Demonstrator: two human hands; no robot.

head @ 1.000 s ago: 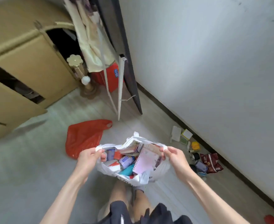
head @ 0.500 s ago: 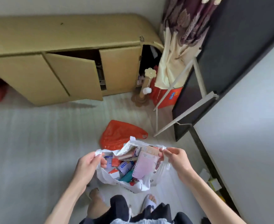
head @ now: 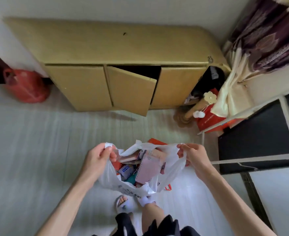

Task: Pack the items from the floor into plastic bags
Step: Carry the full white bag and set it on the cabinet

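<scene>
Hands raised above the floor [head: 38,150], left hand [head: 97,160] pinching one handle, right hand [head: 194,158] pinching the other. White plastic bag [head: 170,169] held open between them, full: pink notebook [head: 148,169], small boxes. Yellow cabinet [head: 92,48] beyond, one door ajar.

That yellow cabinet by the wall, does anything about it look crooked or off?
Yes. The middle door of the yellow cabinet hangs ajar and tilted, its lower edge swung out over the floor, while the doors on either side sit shut and flush.
</scene>
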